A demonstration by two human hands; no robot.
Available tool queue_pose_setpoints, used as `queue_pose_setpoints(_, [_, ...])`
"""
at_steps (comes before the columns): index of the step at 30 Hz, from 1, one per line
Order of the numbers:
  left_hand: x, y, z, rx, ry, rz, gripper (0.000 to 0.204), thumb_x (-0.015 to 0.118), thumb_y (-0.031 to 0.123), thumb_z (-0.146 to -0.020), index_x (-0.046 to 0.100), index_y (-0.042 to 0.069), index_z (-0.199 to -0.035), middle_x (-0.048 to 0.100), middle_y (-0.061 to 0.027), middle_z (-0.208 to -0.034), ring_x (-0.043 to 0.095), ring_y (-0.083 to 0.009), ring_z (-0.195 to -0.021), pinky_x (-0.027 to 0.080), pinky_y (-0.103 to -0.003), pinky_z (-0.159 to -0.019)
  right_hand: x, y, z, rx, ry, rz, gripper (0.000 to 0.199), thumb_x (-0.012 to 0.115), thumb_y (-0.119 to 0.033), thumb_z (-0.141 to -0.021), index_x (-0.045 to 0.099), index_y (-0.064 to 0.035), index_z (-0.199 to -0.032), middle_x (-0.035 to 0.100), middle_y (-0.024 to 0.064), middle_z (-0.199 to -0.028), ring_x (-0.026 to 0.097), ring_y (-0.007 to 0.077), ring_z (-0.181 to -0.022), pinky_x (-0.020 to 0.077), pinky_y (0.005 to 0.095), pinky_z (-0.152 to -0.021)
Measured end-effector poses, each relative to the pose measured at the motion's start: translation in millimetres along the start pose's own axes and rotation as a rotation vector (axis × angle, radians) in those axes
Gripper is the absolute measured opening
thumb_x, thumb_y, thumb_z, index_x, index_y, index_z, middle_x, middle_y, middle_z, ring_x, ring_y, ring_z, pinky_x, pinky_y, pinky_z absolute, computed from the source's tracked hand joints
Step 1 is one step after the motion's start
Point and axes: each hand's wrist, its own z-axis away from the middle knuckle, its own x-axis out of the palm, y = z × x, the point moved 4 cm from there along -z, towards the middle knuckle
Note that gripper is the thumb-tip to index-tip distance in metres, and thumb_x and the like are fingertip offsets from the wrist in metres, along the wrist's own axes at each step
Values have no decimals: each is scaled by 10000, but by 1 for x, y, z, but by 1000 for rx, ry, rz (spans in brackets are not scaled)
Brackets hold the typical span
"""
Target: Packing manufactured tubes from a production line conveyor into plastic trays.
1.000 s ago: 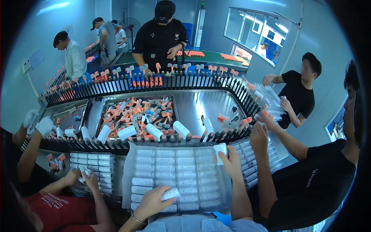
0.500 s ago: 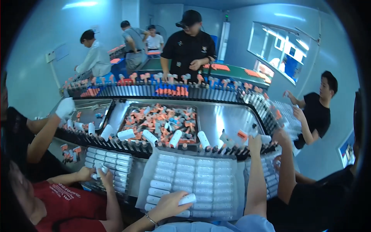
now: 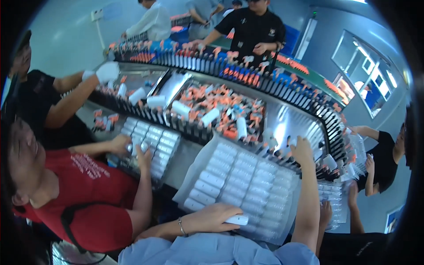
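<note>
Left hand gripped a white tube at near edge of white tube tray. Right hand reached conveyor rack; grip: can't tell. Steel trough w/ orange-white parts, pale blue walls.

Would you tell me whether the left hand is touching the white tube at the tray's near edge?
Touching. The head view shows the left hand with its fingers wrapped over the white tube, holding it above the near edge of the tray.

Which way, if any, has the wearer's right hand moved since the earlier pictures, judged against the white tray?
No clear move: the right hand reaches past the far edge of the white tray to the conveyor rack, as before; only the camera swung.
</note>
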Motion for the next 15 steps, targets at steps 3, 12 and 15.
queue_pose_setpoints(3, [-1, -3, 6, 24, 42, 64, 393, 659, 295, -811, 544, 55, -1101, 608, -166, -961, 580, -347, -858, 460, -398, -739, -52, -94, 14, -203, -41, -396, 353, 568, -197, -836, 556, 19, -1114, 619, 227, -1033, 609, 336, -949, 482, 428, -790])
queue_pose_setpoints(12, [2, -2, 10, -2, -91, 79, 413, 678, 330, -788, 569, 89, -1106, 608, -136, -986, 557, -337, -951, 441, -402, -820, -3, -254, 110, -745, -413, -236, 238, 619, -236, -800, 649, -25, -905, 605, 147, -916, 595, 313, -890, 511, 410, -737])
queue_pose_setpoints(15, [6, -4, 11, 2, -69, 44, 399, 692, 321, -778, 579, 91, -1084, 619, -131, -958, 571, -332, -916, 448, -403, -804, -4, -260, 110, -711, -484, -254, 202, 552, -150, -775, 662, 8, -835, 598, 162, -950, 572, 308, -949, 511, 434, -753])
